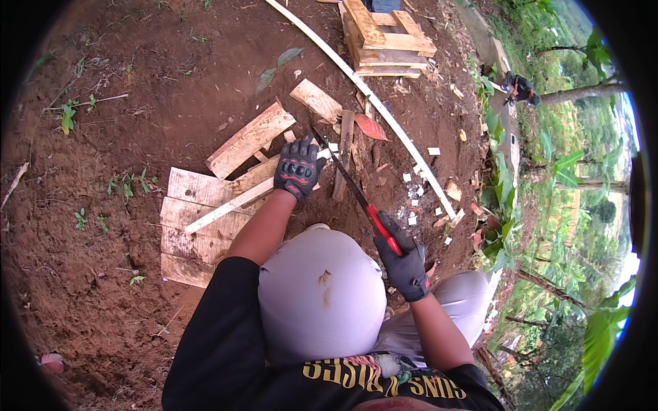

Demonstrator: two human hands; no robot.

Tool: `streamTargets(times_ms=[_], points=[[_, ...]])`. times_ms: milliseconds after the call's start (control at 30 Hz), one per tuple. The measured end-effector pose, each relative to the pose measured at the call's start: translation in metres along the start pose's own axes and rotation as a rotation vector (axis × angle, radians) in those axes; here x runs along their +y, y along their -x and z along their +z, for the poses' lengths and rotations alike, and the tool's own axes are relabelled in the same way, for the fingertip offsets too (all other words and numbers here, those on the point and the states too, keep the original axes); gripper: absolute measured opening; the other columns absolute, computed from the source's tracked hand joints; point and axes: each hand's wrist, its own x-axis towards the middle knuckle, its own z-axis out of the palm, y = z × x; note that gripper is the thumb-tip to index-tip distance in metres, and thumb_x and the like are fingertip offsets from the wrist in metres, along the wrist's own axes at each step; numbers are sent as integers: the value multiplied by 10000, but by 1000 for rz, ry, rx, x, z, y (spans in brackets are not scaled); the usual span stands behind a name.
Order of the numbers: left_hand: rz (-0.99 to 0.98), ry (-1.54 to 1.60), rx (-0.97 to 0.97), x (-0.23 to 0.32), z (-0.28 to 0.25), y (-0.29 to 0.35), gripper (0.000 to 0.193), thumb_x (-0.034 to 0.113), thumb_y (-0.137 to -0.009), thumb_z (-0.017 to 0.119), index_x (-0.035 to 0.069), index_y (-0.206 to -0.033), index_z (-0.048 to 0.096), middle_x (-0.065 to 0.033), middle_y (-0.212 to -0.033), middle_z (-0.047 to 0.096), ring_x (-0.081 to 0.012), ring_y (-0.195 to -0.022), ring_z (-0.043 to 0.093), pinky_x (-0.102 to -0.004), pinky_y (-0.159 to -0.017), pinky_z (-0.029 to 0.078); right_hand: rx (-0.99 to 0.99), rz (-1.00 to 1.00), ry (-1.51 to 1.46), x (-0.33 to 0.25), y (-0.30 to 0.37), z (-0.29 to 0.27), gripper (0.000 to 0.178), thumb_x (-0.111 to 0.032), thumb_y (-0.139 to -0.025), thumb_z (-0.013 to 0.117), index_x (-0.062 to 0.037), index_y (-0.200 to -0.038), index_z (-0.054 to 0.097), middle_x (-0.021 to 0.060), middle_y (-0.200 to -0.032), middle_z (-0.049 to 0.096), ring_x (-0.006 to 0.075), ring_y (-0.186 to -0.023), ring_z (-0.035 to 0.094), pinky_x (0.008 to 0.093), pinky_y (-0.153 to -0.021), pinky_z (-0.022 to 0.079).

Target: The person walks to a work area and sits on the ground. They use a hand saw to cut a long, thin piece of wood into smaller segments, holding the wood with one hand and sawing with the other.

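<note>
My left hand (298,168), in a black glove with red trim, is closed over a pale wooden strip (233,205) and presses it down on wood blocks. Gripped in my gloved right hand (403,259) is the red handle of a hand saw (358,193). Its dark blade slants up and left, crossing the strip's end just right of my left hand. A small pale offcut (333,147) lies beside the blade there. Under the strip's lower left end is a panel of wooden boards (199,219). A rough wood block (250,139) lies beyond my left hand.
A long pale strip (363,85) lies on the brown soil beyond the saw. Small cut squares (412,220) are scattered to the right. A stack of wooden frames (391,48) stands at the back. Another person (521,89) is far right, near plants and a slope.
</note>
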Motion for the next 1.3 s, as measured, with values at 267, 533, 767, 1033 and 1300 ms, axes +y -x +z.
streamTargets(times_ms=[267, 533, 767, 1033, 1300], points=[[-17, 77, 37, -3, -6, -4, 450, 441, -1060, 664, 69, -1311, 696, -168, -1607, 570, -344, -1460, 544, -551, -1230, 386, 40, 102, 175, -10, 72, -67, 460, -140, -1007, 774, -69, -1458, 717, 196, -1366, 775, 307, -1198, 783, 430, -1035, 577], [-57, 110, 58, 3, -1, -7, 455, 463, -1019, 707, 96, -1288, 718, -130, -1593, 588, -356, -1412, 578, -577, -1193, 417, 40, 263, 16, 10, 78, -37, 519, -135, -978, 791, -146, -1489, 702, 176, -1342, 785, 338, -1175, 793, 430, -1090, 549], [-44, 80, 98, 7, 5, -23, 483, 483, -1026, 690, 98, -1314, 734, -148, -1557, 624, -362, -1412, 587, -563, -1198, 424, 113, 47, 85, 15, 75, -28, 541, -129, -968, 797, -149, -1497, 687, 183, -1338, 781, 346, -1171, 791, 414, -1011, 604], [25, 185, 22, -16, -6, -3, 483, 452, -1024, 697, 157, -1407, 712, -105, -1651, 551, -339, -1496, 529, -556, -1244, 396, 85, 153, -22, 20, 75, -36, 507, -103, -975, 789, -135, -1472, 697, 169, -1373, 772, 348, -1195, 785, 416, -1019, 605], [-28, 127, 49, -10, -12, 2, 433, 434, -1025, 703, 152, -1353, 721, -98, -1626, 574, -347, -1434, 570, -540, -1222, 410, 94, -45, 56, -33, 60, -45, 561, -80, -967, 776, -114, -1514, 659, 198, -1414, 743, 356, -1227, 770, 433, -1023, 603]])
